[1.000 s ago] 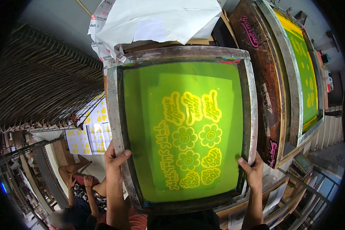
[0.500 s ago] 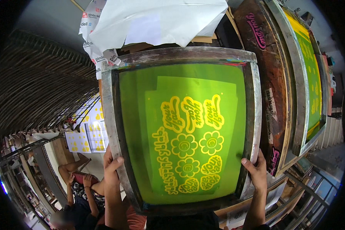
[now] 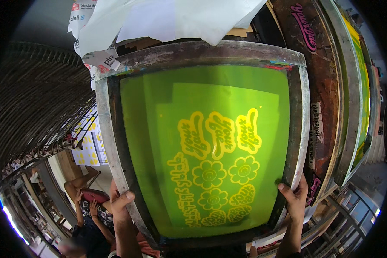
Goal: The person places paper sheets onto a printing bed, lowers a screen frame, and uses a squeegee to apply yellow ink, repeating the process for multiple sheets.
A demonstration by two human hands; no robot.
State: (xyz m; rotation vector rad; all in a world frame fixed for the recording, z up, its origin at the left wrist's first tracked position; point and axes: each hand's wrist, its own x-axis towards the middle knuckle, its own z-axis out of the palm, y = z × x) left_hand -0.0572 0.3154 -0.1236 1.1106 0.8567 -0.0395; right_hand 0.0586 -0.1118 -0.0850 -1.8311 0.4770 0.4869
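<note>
I hold a large printing screen frame [image 3: 202,53] upright in front of me. Its worn wooden border surrounds a green mesh [image 3: 150,142] carrying yellow flower and lettering shapes. My left hand [image 3: 121,205] grips the frame's lower left edge, thumb on the front. The lower right edge is gripped by my right hand [image 3: 294,198], its fingers wrapping onto the mesh side.
More screen frames [image 3: 352,99] lean stacked at the right. White sheets [image 3: 176,17] lie above the held frame. Printed yellow sheets [image 3: 88,146] hang at the left, and a seated person [image 3: 88,215] is below them. A dark slatted rack [image 3: 34,99] fills the left.
The screen frame has come closer and now fills more of the view. Both hands have kept their grip on its lower edges.
</note>
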